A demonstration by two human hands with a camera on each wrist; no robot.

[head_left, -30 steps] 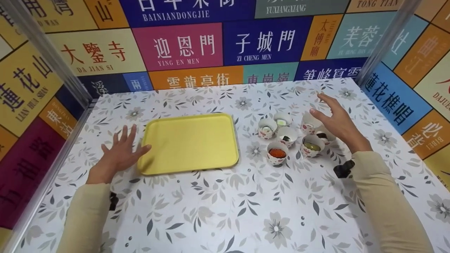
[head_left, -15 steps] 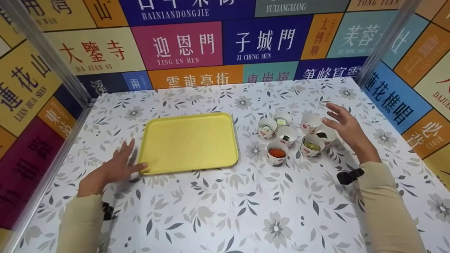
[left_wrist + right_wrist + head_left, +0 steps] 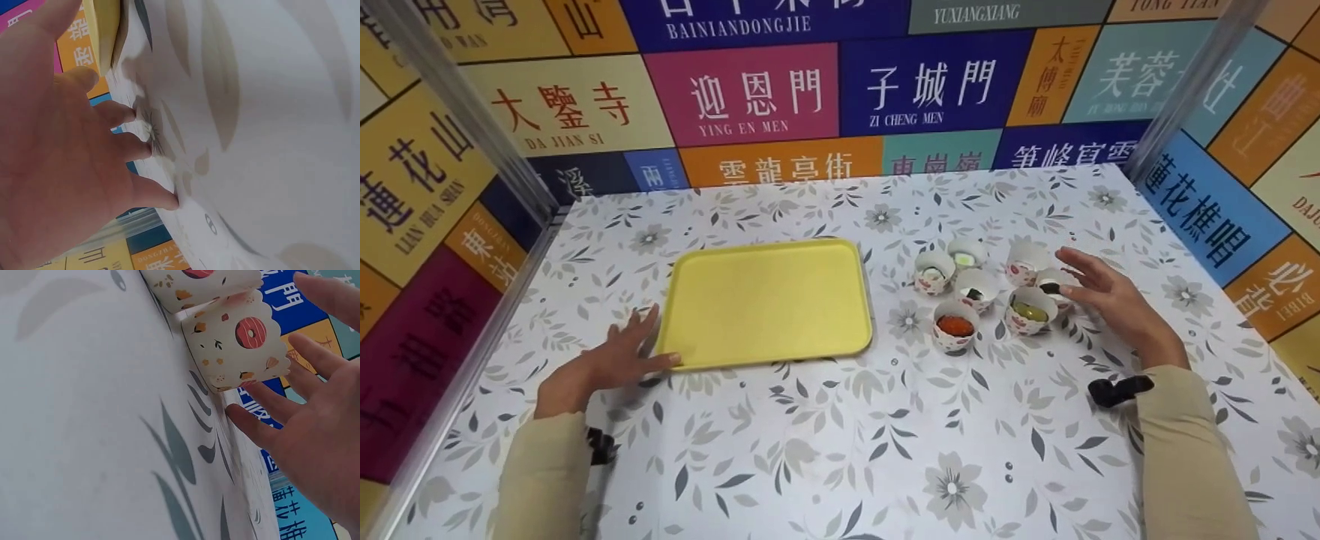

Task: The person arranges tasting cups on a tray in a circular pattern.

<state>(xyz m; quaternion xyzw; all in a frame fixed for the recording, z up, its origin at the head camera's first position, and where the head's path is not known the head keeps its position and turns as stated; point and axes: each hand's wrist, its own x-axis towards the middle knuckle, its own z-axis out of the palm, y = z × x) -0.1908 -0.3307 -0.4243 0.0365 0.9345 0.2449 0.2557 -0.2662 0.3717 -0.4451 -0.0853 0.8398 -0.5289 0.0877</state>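
Note:
A yellow rectangular tray (image 3: 769, 304) lies left of centre on the table. My left hand (image 3: 611, 367) is at its left edge, fingers spread, thumb over the near left corner; in the left wrist view fingertips (image 3: 171, 198) come down at the tabletop beside the tray. Right of the tray stand several patterned paper cups in a cluster. My right hand (image 3: 1121, 304) is spread beside the rightmost cup (image 3: 1056, 286), which holds something black. In the right wrist view its fingers lie close around that doughnut-printed cup (image 3: 236, 343), gripping nothing.
Nearby are a cup of orange-red food (image 3: 955, 339), a cup of green food (image 3: 1027, 324), a cup with a dark piece (image 3: 975, 301), two cups with pale contents at the left and a back cup (image 3: 1024, 271). Sign-printed panels (image 3: 765, 97) wall the table (image 3: 810, 465).
My right hand has come down and nearer to the rightmost cup. My left hand has lowered from above the tray's left side to its near left corner. Tray and cups stay put.

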